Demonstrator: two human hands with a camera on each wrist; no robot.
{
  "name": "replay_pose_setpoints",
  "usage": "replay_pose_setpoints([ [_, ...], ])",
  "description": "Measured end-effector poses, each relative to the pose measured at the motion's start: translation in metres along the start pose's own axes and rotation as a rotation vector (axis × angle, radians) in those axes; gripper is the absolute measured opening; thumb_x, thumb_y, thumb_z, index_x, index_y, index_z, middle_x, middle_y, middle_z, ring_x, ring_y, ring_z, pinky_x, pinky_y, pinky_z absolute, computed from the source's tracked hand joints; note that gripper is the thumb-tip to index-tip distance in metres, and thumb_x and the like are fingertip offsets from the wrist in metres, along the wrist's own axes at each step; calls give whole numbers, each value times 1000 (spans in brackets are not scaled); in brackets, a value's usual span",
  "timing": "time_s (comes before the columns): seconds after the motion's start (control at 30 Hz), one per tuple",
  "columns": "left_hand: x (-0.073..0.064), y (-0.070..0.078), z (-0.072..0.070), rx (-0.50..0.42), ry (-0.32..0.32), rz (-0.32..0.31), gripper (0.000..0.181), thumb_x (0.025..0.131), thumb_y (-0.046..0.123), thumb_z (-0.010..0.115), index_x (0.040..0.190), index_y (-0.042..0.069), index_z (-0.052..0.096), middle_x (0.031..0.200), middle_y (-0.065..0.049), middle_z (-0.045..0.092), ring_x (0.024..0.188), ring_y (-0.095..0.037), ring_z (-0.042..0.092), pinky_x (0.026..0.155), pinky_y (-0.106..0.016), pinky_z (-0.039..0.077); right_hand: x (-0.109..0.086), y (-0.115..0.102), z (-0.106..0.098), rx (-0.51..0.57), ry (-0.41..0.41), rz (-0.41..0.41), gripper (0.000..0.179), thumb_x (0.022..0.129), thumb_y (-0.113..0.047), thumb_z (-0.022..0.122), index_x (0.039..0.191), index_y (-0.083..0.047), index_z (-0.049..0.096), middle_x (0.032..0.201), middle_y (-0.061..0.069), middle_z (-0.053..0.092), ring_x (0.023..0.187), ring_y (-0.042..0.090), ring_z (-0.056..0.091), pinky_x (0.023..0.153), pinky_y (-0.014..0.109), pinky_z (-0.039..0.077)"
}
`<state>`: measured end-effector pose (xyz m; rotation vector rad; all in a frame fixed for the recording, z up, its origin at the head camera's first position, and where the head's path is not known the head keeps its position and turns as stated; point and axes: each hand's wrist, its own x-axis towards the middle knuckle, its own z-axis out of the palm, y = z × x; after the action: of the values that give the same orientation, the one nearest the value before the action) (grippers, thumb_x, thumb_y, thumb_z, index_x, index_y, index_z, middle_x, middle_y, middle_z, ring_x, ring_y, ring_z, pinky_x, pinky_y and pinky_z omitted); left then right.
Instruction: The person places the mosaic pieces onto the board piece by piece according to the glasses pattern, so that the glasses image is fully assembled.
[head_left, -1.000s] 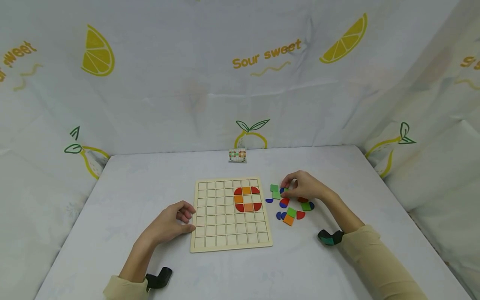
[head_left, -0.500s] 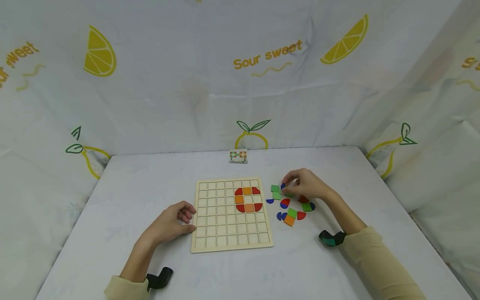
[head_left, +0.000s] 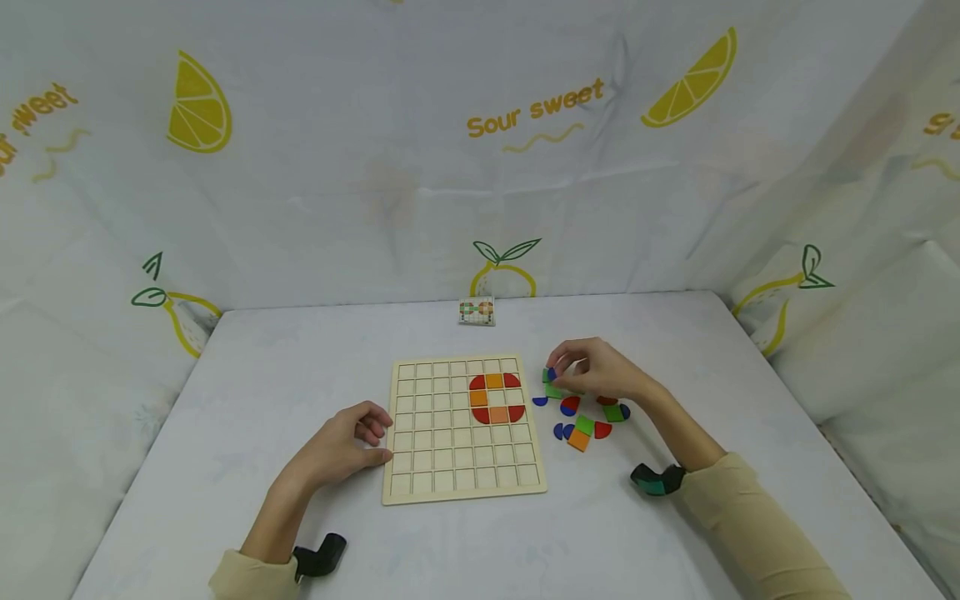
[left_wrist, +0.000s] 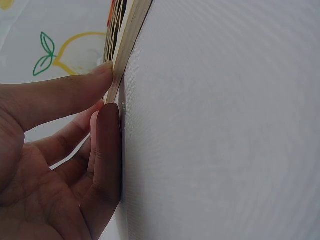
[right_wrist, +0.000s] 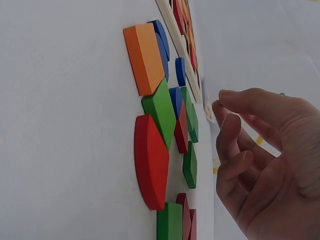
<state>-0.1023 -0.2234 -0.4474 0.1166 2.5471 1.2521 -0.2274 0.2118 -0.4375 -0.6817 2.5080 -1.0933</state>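
Observation:
A pale wooden grid board (head_left: 442,458) lies mid-table, with red rounded tiles and orange square tiles (head_left: 498,415) forming a ring at its upper right. My left hand (head_left: 341,446) touches the board's left edge with thumb and fingertips set apart along it; the board's edge (left_wrist: 122,55) shows close up in the left wrist view. To the right of the board, my right hand (head_left: 603,368) pinches a small blue rounded tile (head_left: 552,374) over green tiles (head_left: 553,392). In the right wrist view the right hand's (right_wrist: 270,160) fingertips meet, and that tile is hidden.
Loose tiles lie right of the board: an orange square (head_left: 577,441), a red rounded tile (head_left: 603,430), a blue rounded tile (head_left: 540,402), and several others. A small patterned card (head_left: 476,312) stands at the table's back edge. Patterned white cloth surrounds the table.
My right hand has moved slightly left toward the board, carrying the blue rounded tile from over the loose tiles. The left hand and board have stayed still.

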Motion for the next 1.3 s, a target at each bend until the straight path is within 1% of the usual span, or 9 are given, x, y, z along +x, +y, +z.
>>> replay_pose_setpoints([
  [0.17,0,1,0,0,0,-5,41,86,5,89,120,5,66,103,-6,63,94,-18,61,83,-27,48,4,-3,5,13,-19,-51,25,96,-12,82,119,-6,74,108,11,77,81,17,66,75,23,59],
  [0.3,-1,2,0,2,1,-9,41,86,5,89,120,5,66,103,-6,63,94,-17,61,83,-27,48,6,-6,7,19,-30,-53,25,96,-13,82,119,-6,74,108,10,77,76,16,66,72,24,59],
  [0.5,0,2,0,2,1,-11,41,86,4,89,120,5,66,103,-6,63,94,-18,61,83,-27,48,6,-3,5,-7,-18,-51,25,96,-15,82,118,-6,74,104,9,76,84,16,67,78,23,60],
  [0.67,0,2,0,1,0,-8,41,86,4,89,120,5,67,102,-6,63,94,-18,61,83,-27,48,3,3,0,-30,-7,-16,25,95,-17,84,116,-6,75,103,9,76,87,18,66,79,22,58],
  [0.8,0,2,0,-1,-1,-3,41,86,4,89,120,5,67,102,-6,63,94,-18,61,83,-26,48,0,9,-3,-39,-7,14,25,95,-15,83,115,-5,74,101,10,74,82,19,63,71,23,55],
  [0.93,-1,1,-1,0,-4,1,41,86,4,89,120,5,67,102,-6,63,94,-17,61,83,-26,48,-1,13,-5,-14,-21,30,25,93,-12,83,114,-3,74,103,13,72,76,19,61,64,24,53],
  [1.03,-1,1,-1,0,-4,4,40,86,4,89,120,5,67,102,-6,63,94,-17,61,83,-26,48,0,15,-5,-10,-35,36,25,92,-11,83,114,-3,73,106,15,72,75,19,60,63,24,52],
  [1.17,-1,1,-1,1,-3,4,40,86,5,89,120,5,67,102,-6,63,94,-17,61,83,-26,48,1,15,-6,-39,-63,45,25,93,-12,83,114,-3,75,110,15,73,73,18,59,62,24,51],
  [1.3,-1,1,-1,4,-3,0,40,86,5,89,120,6,67,102,-6,63,94,-17,61,83,-27,48,-1,15,-9,-68,-82,51,26,93,-13,82,117,-4,76,113,14,75,75,17,60,64,24,52],
])
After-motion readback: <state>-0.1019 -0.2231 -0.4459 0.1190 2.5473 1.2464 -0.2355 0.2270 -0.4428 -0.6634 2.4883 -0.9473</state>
